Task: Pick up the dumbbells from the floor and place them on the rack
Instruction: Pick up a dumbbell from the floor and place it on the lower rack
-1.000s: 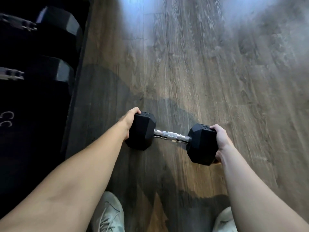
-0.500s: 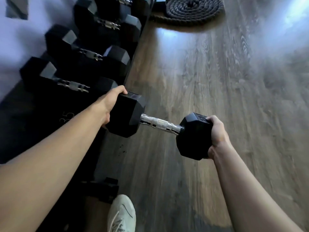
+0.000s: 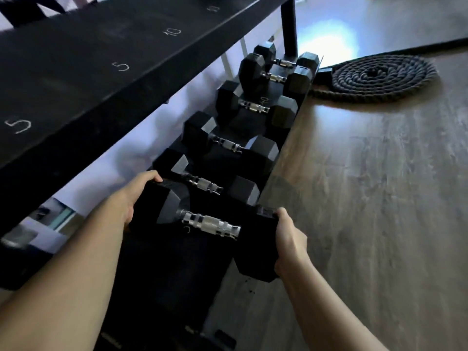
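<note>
Low rack shelf (image 3: 162, 269) under dumbbell (image 3: 210, 222), left hand (image 3: 131, 198) and right hand (image 3: 288, 239) clasping its ends.

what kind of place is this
Most likely a gym or home workout room: a black two-tier dumbbell rack with chalked weight numbers, a row of black hex dumbbells on its lower shelf, and a coiled dark battle rope on the wood-look floor.

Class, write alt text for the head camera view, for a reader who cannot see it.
Two bare hands, left hand and right hand, grip the ends of a black hex dumbbell over the lower shelf of a rack, next to a row of racked dumbbells. A coiled rope lies on the wooden floor.
</note>
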`<state>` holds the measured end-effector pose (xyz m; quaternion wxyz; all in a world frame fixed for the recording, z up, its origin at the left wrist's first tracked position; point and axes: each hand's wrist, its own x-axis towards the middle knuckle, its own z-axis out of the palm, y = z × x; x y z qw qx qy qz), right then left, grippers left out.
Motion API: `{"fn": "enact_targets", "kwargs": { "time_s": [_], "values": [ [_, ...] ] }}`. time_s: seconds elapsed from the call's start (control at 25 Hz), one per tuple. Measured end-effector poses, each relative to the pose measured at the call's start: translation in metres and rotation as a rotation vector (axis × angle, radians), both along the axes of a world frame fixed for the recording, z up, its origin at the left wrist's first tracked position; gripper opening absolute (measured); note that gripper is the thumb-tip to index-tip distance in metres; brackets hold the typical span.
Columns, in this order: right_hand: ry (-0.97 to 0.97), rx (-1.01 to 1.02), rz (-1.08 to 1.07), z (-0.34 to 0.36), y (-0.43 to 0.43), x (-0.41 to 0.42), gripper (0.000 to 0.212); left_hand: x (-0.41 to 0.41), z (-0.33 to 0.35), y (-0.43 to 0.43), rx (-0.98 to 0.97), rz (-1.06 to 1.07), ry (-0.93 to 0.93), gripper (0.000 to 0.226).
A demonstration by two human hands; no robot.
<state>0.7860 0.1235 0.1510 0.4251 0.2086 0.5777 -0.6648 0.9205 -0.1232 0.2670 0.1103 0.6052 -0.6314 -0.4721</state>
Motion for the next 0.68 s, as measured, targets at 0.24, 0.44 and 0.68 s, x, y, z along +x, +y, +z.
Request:
{"fn": "enact_targets", "kwargs": {
  "time_s": [0.24,0.44,0.68],
  "values": [
    [-0.064,0.022,0.042,-0.023,-0.058,0.041,0.083,0.019,-0.015,-0.062,0.062,0.085,-0.205,0.045],
    [0.039,0.113,0.154,-0.030,-0.084,0.037,0.079,0.031,-0.045,-0.082,0.062,0.145,-0.296,0.054],
    [0.142,0.155,0.165,-0.036,-0.083,0.037,0.071,0.032,-0.056,-0.083,-0.010,0.159,-0.250,0.060]
  ]
}}
